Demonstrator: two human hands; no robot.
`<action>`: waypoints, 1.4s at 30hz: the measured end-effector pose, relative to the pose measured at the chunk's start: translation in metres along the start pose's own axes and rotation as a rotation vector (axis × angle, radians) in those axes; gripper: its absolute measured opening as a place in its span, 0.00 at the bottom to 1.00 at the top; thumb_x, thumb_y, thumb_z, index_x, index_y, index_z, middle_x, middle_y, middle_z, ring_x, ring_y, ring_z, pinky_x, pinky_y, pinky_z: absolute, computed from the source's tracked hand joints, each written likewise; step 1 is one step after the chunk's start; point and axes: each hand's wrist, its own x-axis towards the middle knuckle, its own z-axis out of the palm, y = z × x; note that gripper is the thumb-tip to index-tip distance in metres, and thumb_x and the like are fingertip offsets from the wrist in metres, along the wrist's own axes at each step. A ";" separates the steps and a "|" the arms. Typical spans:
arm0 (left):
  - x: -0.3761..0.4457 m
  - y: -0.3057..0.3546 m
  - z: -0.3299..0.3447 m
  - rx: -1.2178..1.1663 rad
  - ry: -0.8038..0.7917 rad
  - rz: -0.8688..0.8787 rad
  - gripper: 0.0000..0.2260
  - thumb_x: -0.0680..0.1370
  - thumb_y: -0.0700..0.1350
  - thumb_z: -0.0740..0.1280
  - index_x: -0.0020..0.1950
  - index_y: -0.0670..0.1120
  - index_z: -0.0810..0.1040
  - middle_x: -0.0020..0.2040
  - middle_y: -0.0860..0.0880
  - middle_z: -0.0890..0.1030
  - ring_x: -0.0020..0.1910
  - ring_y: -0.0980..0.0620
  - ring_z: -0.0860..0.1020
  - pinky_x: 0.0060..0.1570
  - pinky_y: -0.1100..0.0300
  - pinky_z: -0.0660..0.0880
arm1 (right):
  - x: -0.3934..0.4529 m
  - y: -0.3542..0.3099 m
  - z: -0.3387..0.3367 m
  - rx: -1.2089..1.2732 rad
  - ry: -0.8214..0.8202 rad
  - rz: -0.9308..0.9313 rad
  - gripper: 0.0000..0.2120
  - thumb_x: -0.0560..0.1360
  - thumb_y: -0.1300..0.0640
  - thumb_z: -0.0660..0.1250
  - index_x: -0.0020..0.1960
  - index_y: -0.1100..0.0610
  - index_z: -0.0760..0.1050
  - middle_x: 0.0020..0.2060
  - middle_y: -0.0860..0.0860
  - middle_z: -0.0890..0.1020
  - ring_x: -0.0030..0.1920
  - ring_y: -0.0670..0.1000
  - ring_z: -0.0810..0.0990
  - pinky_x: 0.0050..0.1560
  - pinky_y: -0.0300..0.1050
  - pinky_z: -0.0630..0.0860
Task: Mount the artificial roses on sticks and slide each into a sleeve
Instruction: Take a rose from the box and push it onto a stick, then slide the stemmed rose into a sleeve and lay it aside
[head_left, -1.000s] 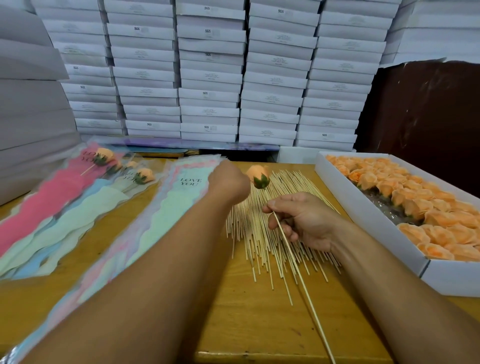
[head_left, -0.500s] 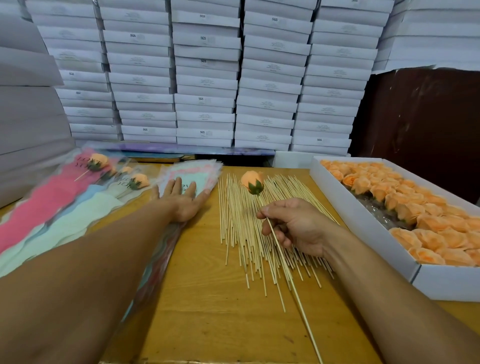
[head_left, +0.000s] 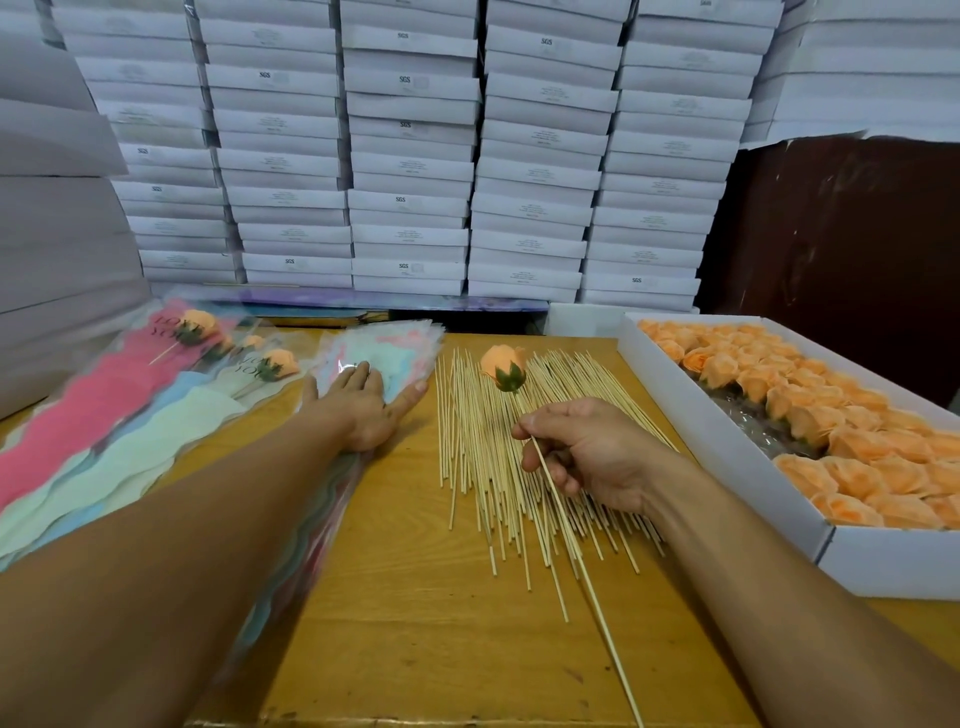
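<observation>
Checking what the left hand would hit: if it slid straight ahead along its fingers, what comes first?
The left hand already rests on the sleeve stack; beyond, probably the white boxes, though depth is unclear.

My left hand (head_left: 363, 402) reaches forward, fingers straight and spread flat, palm down; my right hand (head_left: 587, 452) curls, pinching.

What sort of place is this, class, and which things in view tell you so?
Probably a small packing workshop or stockroom: stacked white boxes line the wall, a tray of orange roses and a pile of sticks cover the table.
</observation>
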 end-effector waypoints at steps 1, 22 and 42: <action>-0.001 0.001 -0.003 0.000 0.006 -0.009 0.54 0.65 0.78 0.30 0.82 0.47 0.45 0.83 0.48 0.44 0.81 0.50 0.42 0.75 0.36 0.36 | 0.001 0.000 0.000 -0.001 0.000 0.001 0.08 0.82 0.59 0.64 0.52 0.63 0.79 0.33 0.55 0.83 0.24 0.46 0.73 0.21 0.37 0.69; -0.139 0.119 -0.019 -0.239 -0.116 0.441 0.42 0.79 0.69 0.54 0.81 0.50 0.36 0.80 0.52 0.32 0.80 0.48 0.53 0.77 0.51 0.55 | 0.002 -0.002 -0.004 0.606 0.000 0.036 0.07 0.81 0.56 0.66 0.48 0.57 0.81 0.45 0.58 0.84 0.42 0.56 0.85 0.40 0.51 0.83; -0.062 0.077 -0.029 -1.648 -0.435 -0.220 0.14 0.76 0.46 0.71 0.58 0.39 0.78 0.42 0.39 0.83 0.36 0.41 0.82 0.41 0.48 0.82 | -0.002 -0.002 0.007 0.401 -0.210 0.025 0.07 0.74 0.59 0.68 0.41 0.61 0.83 0.43 0.58 0.83 0.45 0.56 0.84 0.53 0.55 0.82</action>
